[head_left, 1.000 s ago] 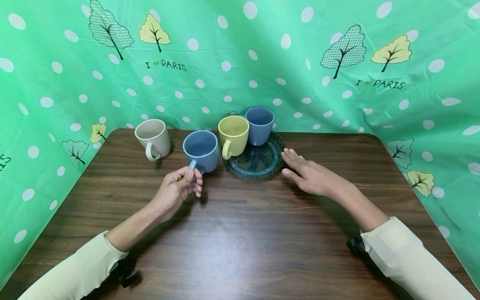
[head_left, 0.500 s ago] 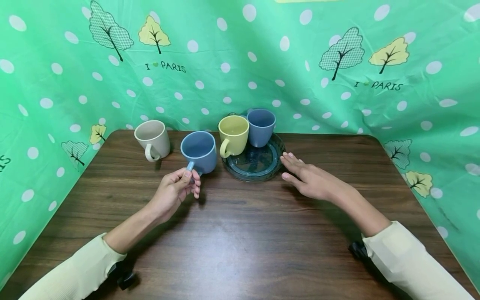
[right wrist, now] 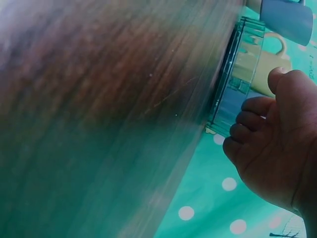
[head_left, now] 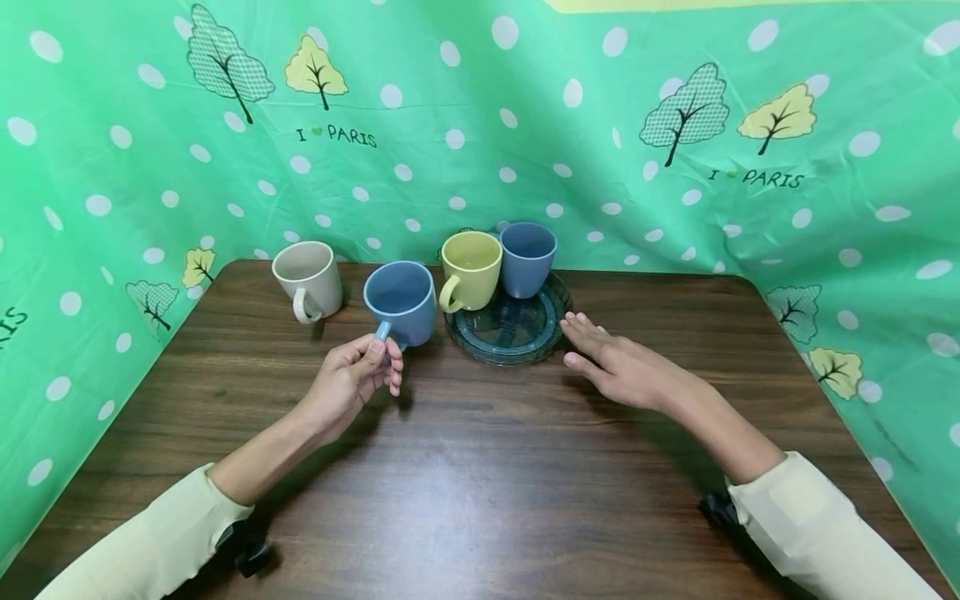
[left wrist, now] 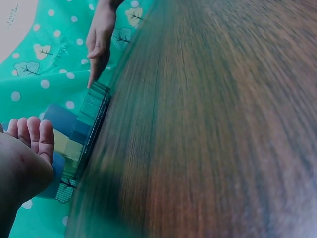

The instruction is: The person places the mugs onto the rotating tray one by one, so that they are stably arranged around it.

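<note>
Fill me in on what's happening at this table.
A person sits at a dark wooden table with four mugs. The left hand pinches the handle of a blue mug standing on the table just left of a clear green plate. A yellow mug and a second blue mug stand on that plate. The right hand lies open, its fingers at the plate's right edge. A beige mug stands apart at the far left.

Left hand (head_left: 352, 379) fingers curled pinching; right hand (head_left: 622, 362) flat, fingers straight.
</note>
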`<state>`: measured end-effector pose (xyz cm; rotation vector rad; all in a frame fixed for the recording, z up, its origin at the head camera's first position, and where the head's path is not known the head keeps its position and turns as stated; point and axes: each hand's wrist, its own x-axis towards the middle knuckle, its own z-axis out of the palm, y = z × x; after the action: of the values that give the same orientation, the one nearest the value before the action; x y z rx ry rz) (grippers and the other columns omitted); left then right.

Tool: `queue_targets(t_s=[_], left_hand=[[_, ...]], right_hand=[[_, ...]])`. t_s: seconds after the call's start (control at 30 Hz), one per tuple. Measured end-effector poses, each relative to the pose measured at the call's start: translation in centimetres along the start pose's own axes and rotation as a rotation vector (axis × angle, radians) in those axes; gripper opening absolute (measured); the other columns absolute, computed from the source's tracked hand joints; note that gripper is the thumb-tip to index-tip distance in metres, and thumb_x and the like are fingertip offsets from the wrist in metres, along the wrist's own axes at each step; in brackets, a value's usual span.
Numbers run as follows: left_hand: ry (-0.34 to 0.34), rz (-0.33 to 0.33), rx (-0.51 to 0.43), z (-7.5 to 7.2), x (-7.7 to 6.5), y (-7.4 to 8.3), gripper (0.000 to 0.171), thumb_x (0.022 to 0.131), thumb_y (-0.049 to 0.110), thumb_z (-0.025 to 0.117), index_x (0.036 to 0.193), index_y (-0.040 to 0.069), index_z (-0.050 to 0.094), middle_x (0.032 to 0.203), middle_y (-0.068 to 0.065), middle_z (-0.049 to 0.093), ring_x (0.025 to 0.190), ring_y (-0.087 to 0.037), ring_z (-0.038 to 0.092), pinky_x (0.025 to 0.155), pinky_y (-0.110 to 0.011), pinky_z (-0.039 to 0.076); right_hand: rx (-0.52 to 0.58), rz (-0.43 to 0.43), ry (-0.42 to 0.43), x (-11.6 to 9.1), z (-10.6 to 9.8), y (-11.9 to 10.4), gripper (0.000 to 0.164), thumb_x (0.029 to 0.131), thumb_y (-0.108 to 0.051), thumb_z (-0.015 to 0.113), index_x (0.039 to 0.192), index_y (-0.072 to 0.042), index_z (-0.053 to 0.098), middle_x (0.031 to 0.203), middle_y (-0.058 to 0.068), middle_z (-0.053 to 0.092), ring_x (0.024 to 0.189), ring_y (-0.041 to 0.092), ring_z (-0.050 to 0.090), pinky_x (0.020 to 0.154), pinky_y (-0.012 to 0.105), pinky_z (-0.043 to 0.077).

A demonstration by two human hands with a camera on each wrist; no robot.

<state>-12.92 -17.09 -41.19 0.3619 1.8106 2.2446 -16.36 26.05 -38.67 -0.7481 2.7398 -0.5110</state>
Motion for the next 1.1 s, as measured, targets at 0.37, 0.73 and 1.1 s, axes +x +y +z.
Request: queue_targets(t_s=[0.37,0.73,1.1], left_hand=[[-0.009,0.003,0.002,0.4,0.4,-0.1,0.028,0.123,0.019,0.046,0.110,0.006,0.067,0.100,-0.001,0.068,0.086,-0.012,0.067,0.079,-0.027,0.064],[-0.018,0.011,0.001,0.8,0.6,0.0,0.030,0.123,0.021,0.046,0.111,0.002,0.067,0.099,-0.001,0.068,0.086,-0.011,0.067,0.078,-0.027,0.064],[-0.040,0.010,0.016,1.1,0.7,0.2,0.030,0.123,0.019,0.045,0.112,0.000,0.065,0.102,-0.003,0.067,0.087,-0.012,0.068,0.079,-0.027,0.065]], right_hand=[[0.005,0.010,0.001,-0.5,0.1,-0.3,0.075,0.123,-0.053,0.040,0.179,-0.006,0.024,0.189,0.019,0.017,0.176,0.043,0.016,0.140,0.069,0.022],[0.008,-0.006,0.006,-0.7,0.2,-0.5,0.073,0.123,-0.052,0.040,0.179,-0.007,0.025,0.189,0.018,0.018,0.176,0.042,0.018,0.140,0.069,0.023],[0.005,-0.030,0.012,-0.8,0.5,-0.6,0.071,0.123,-0.049,0.040,0.178,-0.007,0.028,0.188,0.018,0.021,0.176,0.042,0.019,0.140,0.069,0.025]])
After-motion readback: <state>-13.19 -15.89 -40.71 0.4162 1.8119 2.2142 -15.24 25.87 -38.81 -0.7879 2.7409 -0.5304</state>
